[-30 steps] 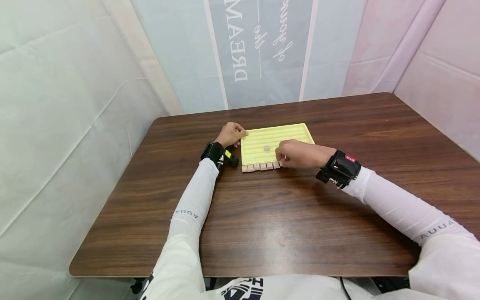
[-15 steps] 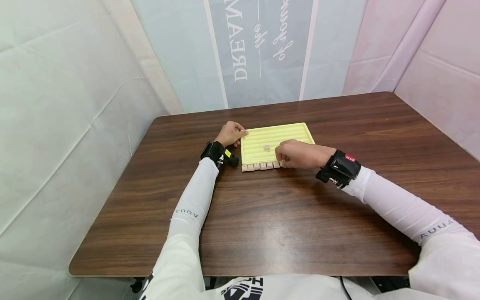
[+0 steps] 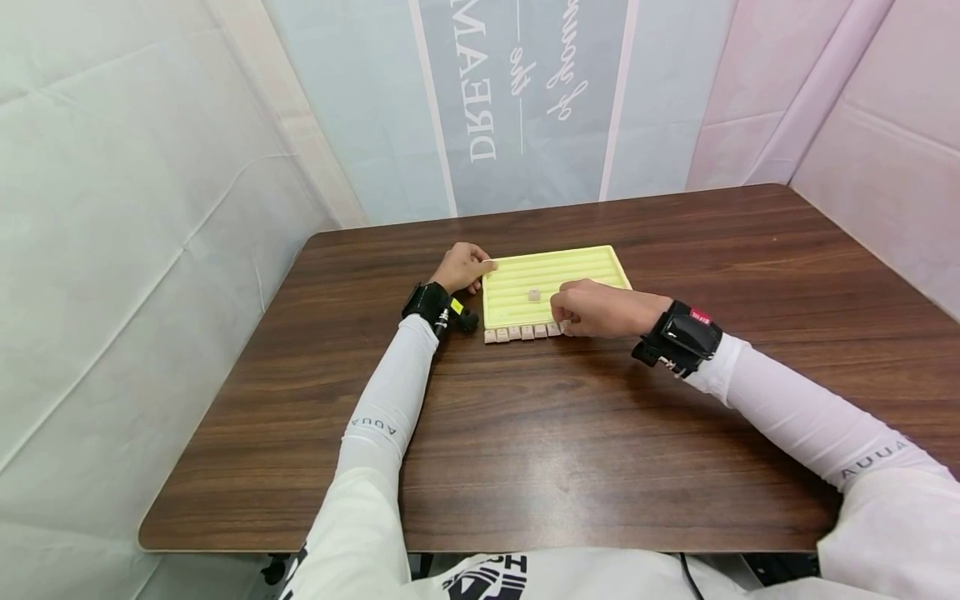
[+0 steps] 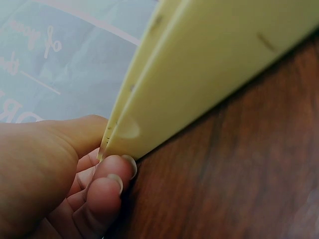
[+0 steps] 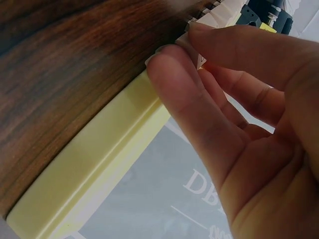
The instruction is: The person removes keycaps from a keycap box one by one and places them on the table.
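A pale yellow ridged tray (image 3: 577, 262) lies on the table. My left hand (image 3: 461, 268) grips its left edge at the far corner, thumb over the rim and fingertips against the outer wall in the left wrist view. Several small beige keycaps (image 3: 515, 333) stand in a row along the tray's near side. At the right end of that row my right hand (image 3: 600, 308) pinches a keycap (image 5: 186, 44) between thumb and finger; in the head view this keycap is mostly hidden. One loose keycap (image 3: 534, 295) sits on the tray's ridges, left of my right hand.
The brown wooden table (image 3: 525, 450) reaches around the tray on all sides. A printed curtain (image 3: 525, 108) hangs behind its far edge, and white sheeting (image 3: 135, 208) stands at the left. Black camera mounts sit on both wrists.
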Demonstrator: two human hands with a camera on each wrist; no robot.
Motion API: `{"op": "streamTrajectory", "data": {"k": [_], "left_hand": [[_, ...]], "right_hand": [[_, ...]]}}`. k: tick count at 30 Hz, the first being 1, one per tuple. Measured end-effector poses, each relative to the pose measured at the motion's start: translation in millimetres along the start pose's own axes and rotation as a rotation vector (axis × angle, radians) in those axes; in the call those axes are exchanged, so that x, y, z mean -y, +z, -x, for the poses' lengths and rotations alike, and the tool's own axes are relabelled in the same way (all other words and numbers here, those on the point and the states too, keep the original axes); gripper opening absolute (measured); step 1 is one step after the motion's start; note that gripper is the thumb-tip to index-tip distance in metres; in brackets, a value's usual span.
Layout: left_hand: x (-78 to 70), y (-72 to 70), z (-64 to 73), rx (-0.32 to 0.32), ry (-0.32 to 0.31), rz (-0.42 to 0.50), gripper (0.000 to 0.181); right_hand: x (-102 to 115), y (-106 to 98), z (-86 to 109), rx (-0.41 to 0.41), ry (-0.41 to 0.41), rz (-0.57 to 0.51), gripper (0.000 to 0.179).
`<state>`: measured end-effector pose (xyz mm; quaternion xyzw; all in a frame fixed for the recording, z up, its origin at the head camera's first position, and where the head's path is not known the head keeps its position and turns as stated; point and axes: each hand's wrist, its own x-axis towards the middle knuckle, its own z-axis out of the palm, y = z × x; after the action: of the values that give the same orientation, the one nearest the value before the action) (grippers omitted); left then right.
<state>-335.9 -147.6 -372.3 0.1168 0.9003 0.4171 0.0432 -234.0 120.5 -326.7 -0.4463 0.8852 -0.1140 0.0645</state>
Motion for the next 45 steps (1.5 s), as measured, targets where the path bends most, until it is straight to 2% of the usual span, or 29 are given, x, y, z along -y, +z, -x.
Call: {"op": "streamTrajectory", "data": {"k": [9, 30, 38, 45], "left_hand": [[-3.0, -0.8, 0.2, 0.002, 0.005, -0.001, 0.029], [-1.0, -0.1, -1.2, 0.007, -0.025, 0.015, 0.03], [-1.4, -0.3, -2.2, 0.005, -0.028, 0.012, 0.03], [1.8, -0.2, -3.4, 0.005, -0.018, 0.012, 0.03]], "right_hand": [[0, -1, -0.2, 0.014, 0.017, -0.004, 0.009], [-1, -1, -0.1, 0.028, 0.016, -0.019, 0.008], [-1, -6, 1.3, 0.007, 0.038, 0.028, 0.011], [-5, -13, 2.8, -0.024, 0.015, 0.065, 0.007]]}}
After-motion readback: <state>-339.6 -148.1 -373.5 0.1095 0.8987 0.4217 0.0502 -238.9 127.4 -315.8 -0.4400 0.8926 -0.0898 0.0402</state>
